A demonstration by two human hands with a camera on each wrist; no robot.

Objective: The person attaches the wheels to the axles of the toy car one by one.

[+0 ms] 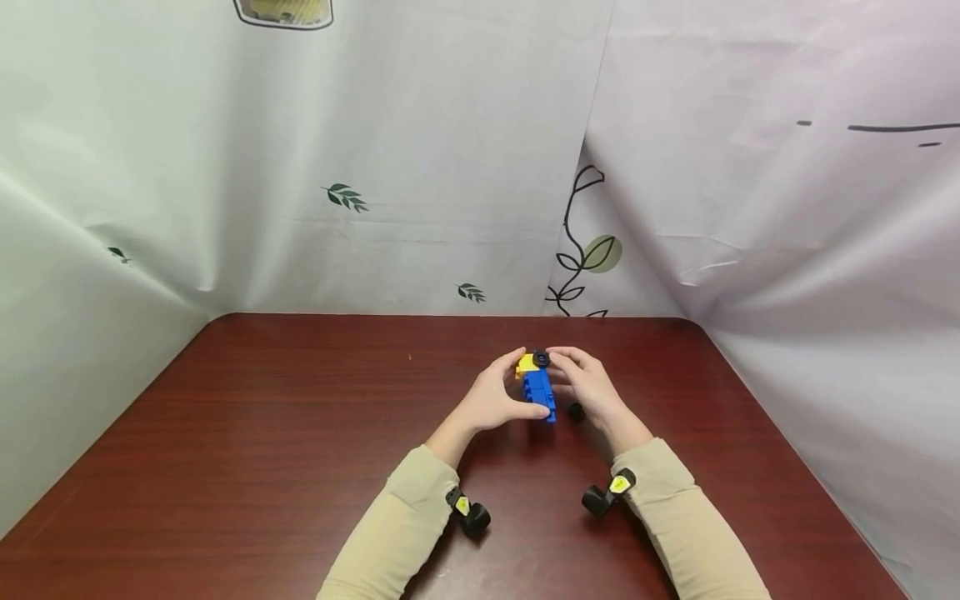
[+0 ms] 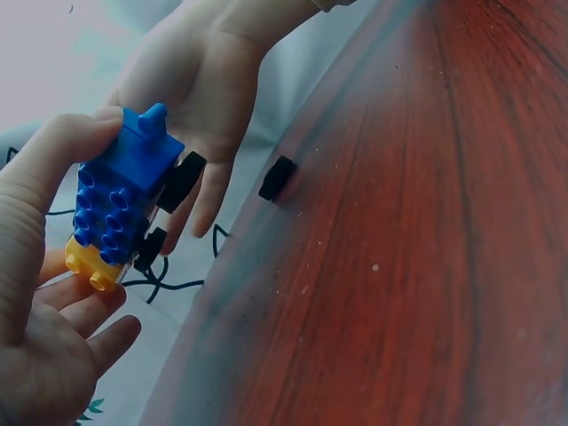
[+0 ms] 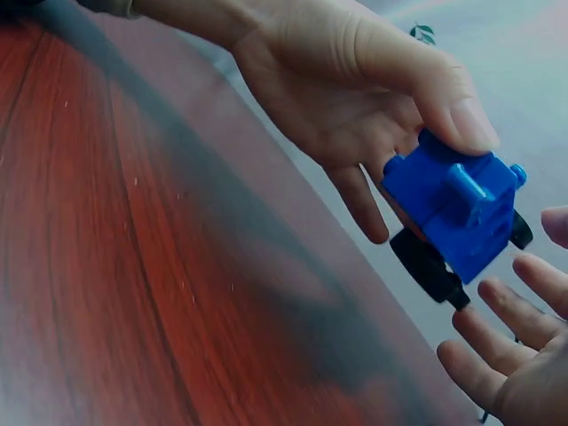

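"What is grasped?"

"By the left hand (image 1: 489, 402), a blue-and-yellow brick toy (image 1: 537, 388) is gripped above the table (image 1: 300, 450)."

"And rightward?"

"Near the toy's black wheel (image 1: 541, 359), then a black piece (image 1: 576, 412), the right hand (image 1: 591, 390) is held loose-fingered."

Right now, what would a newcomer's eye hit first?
The blue-and-yellow plastic brick assembly with black wheels, held by the bare left hand above the reddish wood-grain table. Next, a small black wheel-like piece on that table near the bare right hand.
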